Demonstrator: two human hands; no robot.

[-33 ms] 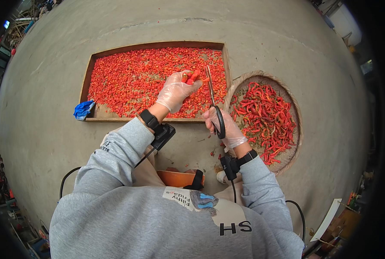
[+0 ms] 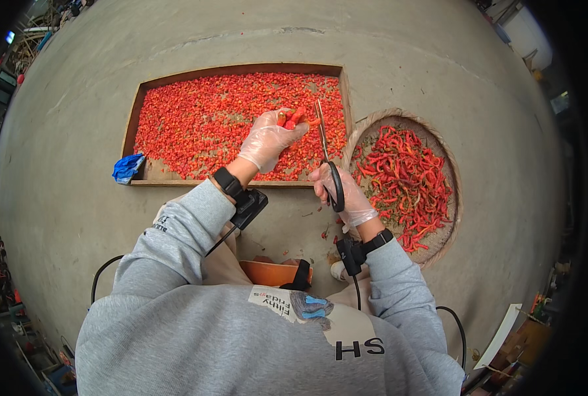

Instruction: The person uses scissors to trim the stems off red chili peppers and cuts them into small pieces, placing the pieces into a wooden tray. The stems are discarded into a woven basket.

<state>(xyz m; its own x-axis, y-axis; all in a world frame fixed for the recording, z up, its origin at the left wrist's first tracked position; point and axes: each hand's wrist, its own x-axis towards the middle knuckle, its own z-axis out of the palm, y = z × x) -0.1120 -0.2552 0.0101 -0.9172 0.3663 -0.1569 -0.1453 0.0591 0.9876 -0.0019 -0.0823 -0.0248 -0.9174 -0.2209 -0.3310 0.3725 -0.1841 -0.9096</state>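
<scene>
Person in a grey sweatshirt is crouched over a concrete floor (image 2: 439,59), both hands in thin clear gloves. Left hand (image 2: 267,140) is out over the wooden tray (image 2: 241,68), and its grip is pinched around a few red chili peppers (image 2: 294,119), held just above the layer of chopped chili pieces (image 2: 208,125) that fills the tray. Right hand (image 2: 343,195) has its grip wrapped through the black handles of a pair of scissors (image 2: 327,158), blades pointing up toward the chilies in the other hand; looks like the blades are nearly together, but it's hard to say from this angle. Just to the right of the tray sits a round woven basket (image 2: 449,165) with a pile of whole red chilies (image 2: 402,171) in it. There's a crumpled blue cloth (image 2: 127,167) at the tray's near left corner. Both wrists have black straps with cables running off them.
</scene>
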